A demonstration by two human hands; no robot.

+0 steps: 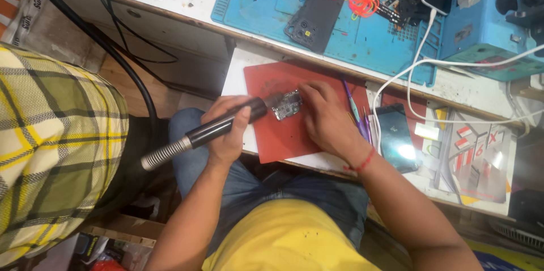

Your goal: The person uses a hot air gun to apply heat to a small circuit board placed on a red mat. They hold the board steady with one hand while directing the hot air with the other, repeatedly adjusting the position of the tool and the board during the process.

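The left hand (226,126) is wrapped tight around a hot-air wand (218,128), nozzle aimed at a small circuit board (287,105) lying on the red mat (272,135). The right hand (326,118) rests fingers-down at the board's edge; whether it pinches anything I cannot tell. The board looks light, stiff and fragile, best held by its edges. A phone (395,136) lies nearby.

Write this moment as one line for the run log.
left hand: holds hot-air tool | right hand: fingers on circuit board | board on red mat | phone beside
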